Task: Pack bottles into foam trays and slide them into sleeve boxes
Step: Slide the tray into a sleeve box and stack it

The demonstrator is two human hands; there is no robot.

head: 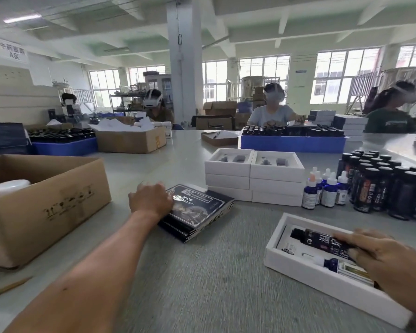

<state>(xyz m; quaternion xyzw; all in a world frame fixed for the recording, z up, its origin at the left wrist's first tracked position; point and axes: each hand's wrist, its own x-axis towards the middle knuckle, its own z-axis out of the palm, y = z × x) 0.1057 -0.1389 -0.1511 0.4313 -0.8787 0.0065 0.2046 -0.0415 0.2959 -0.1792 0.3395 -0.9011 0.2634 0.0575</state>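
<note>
A white foam tray (322, 282) lies on the table at the lower right. In it lie a tall dark bottle (320, 240) and a small blue dropper bottle (328, 263). My right hand (389, 263) rests on the tray, its fingers lying straight over the dark bottle. A stack of flat dark sleeve boxes (199, 212) sits at the table's middle. My left hand (150, 200) reaches to the stack's left edge, fingers curled over the top sleeve; the fingertips are hidden.
Stacked white foam trays (253, 181) stand behind the sleeves. Blue dropper bottles (324, 191) and several dark bottles (384, 186) crowd the right. A cardboard box (46, 203) sits at the left. Blue crates of bottles and other workers fill the far side.
</note>
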